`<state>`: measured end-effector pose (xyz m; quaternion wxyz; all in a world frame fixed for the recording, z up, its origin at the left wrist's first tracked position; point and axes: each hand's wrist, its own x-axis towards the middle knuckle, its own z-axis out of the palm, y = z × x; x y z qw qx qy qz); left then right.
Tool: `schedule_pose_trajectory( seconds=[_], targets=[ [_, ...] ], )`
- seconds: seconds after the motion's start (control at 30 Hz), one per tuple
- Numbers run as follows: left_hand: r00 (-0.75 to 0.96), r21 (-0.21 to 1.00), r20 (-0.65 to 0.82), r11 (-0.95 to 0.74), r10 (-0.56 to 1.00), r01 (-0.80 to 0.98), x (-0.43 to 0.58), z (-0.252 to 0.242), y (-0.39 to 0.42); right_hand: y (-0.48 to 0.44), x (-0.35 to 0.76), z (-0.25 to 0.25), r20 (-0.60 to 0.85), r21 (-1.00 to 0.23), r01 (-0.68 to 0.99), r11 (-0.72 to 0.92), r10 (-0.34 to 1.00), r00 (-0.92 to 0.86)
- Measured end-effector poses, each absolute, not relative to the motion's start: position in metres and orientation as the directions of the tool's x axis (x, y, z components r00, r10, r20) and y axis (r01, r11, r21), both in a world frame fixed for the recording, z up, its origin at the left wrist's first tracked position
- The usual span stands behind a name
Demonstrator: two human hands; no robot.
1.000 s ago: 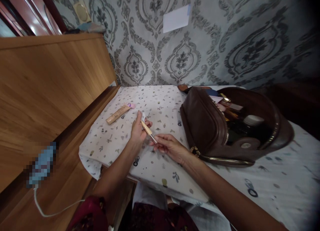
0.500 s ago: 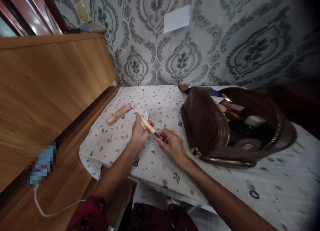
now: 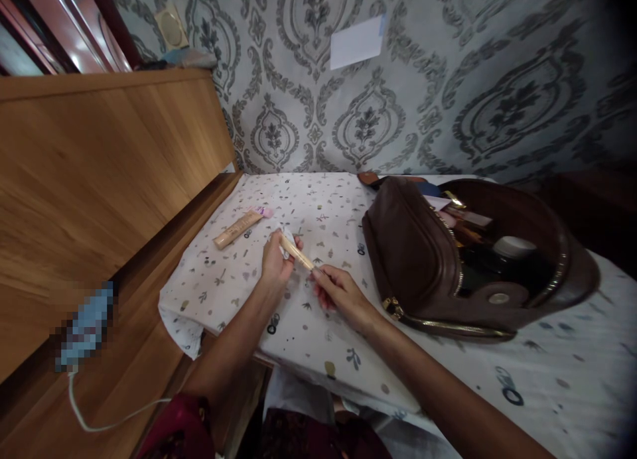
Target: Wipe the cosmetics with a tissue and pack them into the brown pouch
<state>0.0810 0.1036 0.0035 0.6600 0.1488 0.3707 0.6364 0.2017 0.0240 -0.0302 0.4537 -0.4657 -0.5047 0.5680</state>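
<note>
Over the patterned white cloth, my left hand (image 3: 277,259) is closed around a slim beige tube (image 3: 297,252) and a white wipe (image 3: 286,237). The fingers of my right hand (image 3: 342,292) pinch the tube's lower right end, so it slants between both hands. A flat tan tube (image 3: 237,229) with a pinkish end lies on the cloth to the left of my hands. To the right stands an open brown bag (image 3: 413,247) with a white-capped dark bottle and several small items inside.
A wooden panel (image 3: 114,154) borders the table on the left. The patterned wall (image 3: 318,114) rises behind, with a white card (image 3: 357,43) on it. A white cable (image 3: 94,424) runs at the lower left.
My right fingers now cover the dark end of the slim tube, which showed before. The whole view has shifted slightly.
</note>
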Motion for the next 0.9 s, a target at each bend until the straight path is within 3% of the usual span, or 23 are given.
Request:
schedule_pose_trajectory(
  seconds=[0.27,0.43,0.73,0.9],
  targets=[
    [0.120,0.549,-0.269,0.255,0.956,-0.796,0.072,0.009,0.100,0.026,0.205,-0.033,0.081,-0.979,0.184,0.087,0.996,-0.043],
    [0.213,0.551,-0.129,0.249,0.968,-0.797,0.070,0.009,0.096,0.025,0.210,-0.025,0.123,-0.969,0.212,0.124,0.992,-0.015],
    [0.227,0.692,0.069,0.118,0.971,-0.712,0.072,0.001,0.098,0.025,0.215,-0.023,0.092,-0.991,0.093,0.097,0.994,-0.052],
    [0.189,0.725,0.053,0.092,0.980,-0.682,0.071,-0.001,0.102,0.023,0.214,-0.021,-0.025,-0.993,-0.114,-0.039,0.992,-0.120]
  ],
)
